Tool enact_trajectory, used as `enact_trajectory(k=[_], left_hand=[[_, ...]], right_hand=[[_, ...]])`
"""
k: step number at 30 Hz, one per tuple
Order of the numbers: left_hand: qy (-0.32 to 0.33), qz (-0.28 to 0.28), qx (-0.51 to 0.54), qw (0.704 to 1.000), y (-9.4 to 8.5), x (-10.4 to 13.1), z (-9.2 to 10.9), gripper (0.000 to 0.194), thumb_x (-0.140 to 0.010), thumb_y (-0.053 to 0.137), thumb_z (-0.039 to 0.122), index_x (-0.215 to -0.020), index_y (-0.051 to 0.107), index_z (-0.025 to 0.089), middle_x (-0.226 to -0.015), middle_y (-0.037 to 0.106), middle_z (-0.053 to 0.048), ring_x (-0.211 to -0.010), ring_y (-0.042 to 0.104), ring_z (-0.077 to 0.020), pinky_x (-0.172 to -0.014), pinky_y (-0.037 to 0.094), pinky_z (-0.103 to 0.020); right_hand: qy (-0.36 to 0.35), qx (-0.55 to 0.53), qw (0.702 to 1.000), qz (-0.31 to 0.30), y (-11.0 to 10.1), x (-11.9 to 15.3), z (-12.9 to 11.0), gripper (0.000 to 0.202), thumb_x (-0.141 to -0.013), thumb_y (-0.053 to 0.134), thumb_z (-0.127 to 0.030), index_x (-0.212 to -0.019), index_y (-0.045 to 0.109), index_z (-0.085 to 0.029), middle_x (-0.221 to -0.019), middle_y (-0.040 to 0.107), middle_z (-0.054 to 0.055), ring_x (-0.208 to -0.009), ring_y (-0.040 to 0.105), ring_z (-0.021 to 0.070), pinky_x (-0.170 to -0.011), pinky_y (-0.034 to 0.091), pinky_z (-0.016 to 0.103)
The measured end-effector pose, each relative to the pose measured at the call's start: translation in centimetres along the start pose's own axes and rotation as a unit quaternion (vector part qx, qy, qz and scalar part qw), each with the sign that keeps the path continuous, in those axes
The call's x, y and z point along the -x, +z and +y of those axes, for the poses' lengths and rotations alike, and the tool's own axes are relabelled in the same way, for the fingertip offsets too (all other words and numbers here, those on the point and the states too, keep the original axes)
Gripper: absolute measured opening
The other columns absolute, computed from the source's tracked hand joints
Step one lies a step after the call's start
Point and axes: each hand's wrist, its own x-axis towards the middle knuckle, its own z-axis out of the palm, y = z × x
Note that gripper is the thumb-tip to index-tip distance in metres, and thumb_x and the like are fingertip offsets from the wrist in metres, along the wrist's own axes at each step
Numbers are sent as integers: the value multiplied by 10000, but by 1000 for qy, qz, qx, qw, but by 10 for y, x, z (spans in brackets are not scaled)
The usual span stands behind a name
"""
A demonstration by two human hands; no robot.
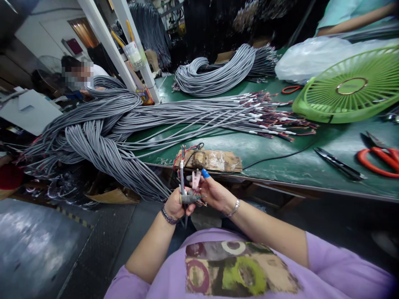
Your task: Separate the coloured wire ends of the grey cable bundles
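Near the bench's front edge, my left hand (176,205) is closed around a grey cable (182,176) whose end stands upright with thin coloured wires fanning out. A dark grey cylindrical piece (188,198) lies across the same fingers. Just to the right, my right hand (216,195), with blue tape on one fingertip, is closed at some thin wires and a small pale pink piece (195,179); exactly what its fingers pinch is hard to make out. Beyond both hands, a worn wooden block (222,161) sits at the bench edge with a dark wire over it.
Long bundles of grey cables (149,120) cross the green bench (264,153) and hang over its left front. Black-handled pliers (338,164), red scissors (378,160) and a green fan (352,85) lie right. A coiled bundle (218,77) lies behind. Other people are at back left and right.
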Motion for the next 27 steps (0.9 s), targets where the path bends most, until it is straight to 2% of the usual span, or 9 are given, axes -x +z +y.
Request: enact_trajectory(k=[4,9,14,17,22,27], left_hand=[[-15,19,-28,999,5,13,-5,398,-523,804,440,-572,591,108,-352,532,0,-225,396,-78,-244,237,-174],[33,80,-55,995,13,26,-16,428,-596,770,486,-542,539,129,-404,554,1,-272,428,-71,-284,300,-179],[60,146,-94,983,21,30,-18,410,-639,748,473,-549,533,136,-429,555,11,-304,449,-69,-313,321,-174],[63,167,-121,976,24,32,-19,417,-652,733,480,-529,523,140,-429,544,14,-316,462,-74,-328,335,-181],[49,161,-162,972,24,34,-23,363,-670,717,446,-567,551,140,-442,560,10,-330,476,-83,-346,351,-188],[25,142,-174,974,23,36,-25,341,-664,721,407,-544,548,139,-439,560,6,-327,477,-82,-345,343,-185]], right_hand=[[24,16,1000,-5,-4,3,-4,465,-805,526,-619,-800,639,-169,-698,615,24,-585,535,114,-558,426,230],[23,41,999,-16,-5,5,-7,406,-818,551,-562,-818,648,-168,-724,625,32,-594,535,112,-571,435,230],[17,104,994,-16,-2,12,-9,415,-734,651,-558,-810,651,-150,-761,626,38,-585,510,104,-537,417,226],[8,187,982,-8,-2,22,-8,392,-673,732,-500,-801,633,-142,-702,602,14,-559,473,88,-510,371,209],[-37,341,939,-25,-2,34,-4,378,-554,831,-367,-696,553,-154,-613,541,-46,-561,442,79,-536,359,209],[-25,363,931,-35,-2,38,-5,367,-579,802,-399,-639,534,-156,-550,510,-56,-512,392,68,-494,312,209]])
